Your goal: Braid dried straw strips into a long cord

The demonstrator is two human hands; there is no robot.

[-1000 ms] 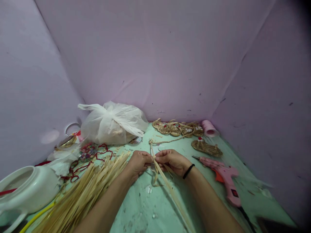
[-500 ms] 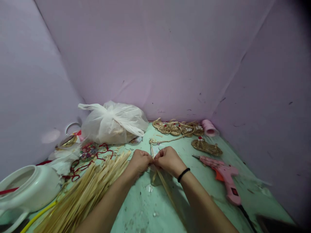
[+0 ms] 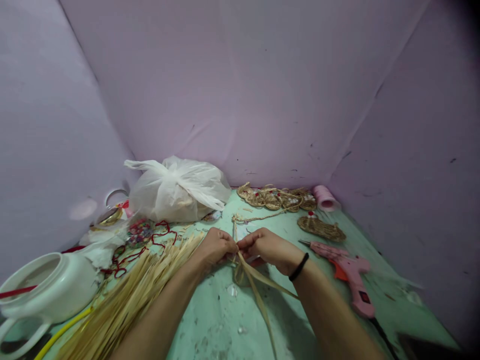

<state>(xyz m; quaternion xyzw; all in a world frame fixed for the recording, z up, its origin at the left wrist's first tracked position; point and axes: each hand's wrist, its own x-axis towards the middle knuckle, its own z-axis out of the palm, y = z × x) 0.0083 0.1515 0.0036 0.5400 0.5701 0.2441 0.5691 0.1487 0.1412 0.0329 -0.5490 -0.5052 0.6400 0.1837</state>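
Two pale fibre strips (image 3: 258, 297) run from between my hands toward me, one down and one off to the right under my right wrist. My left hand (image 3: 217, 247) pinches the strips at their upper end. Fingertips of my right hand (image 3: 264, 245) close on the same spot from the other side, so the pinch point is partly hidden. Beyond the hands the strand goes on to a thin twisted cord (image 3: 262, 218) on the table. Beside my left forearm lies a bundle of dry straw-coloured strips (image 3: 146, 285).
Right: a pink glue gun (image 3: 347, 270), a woven slipper-shaped piece (image 3: 321, 229) and a pink spool (image 3: 325, 198). More woven pieces (image 3: 275, 197) lie at the back beside a white plastic bag (image 3: 178, 192). Left: a white pot (image 3: 62, 290), red yarn (image 3: 163, 232) and a bag of beads (image 3: 138, 232).
The strips below my hands have spread apart into two, one swinging right. My right wrist has shifted slightly right, its fingers stretching toward my left hand.
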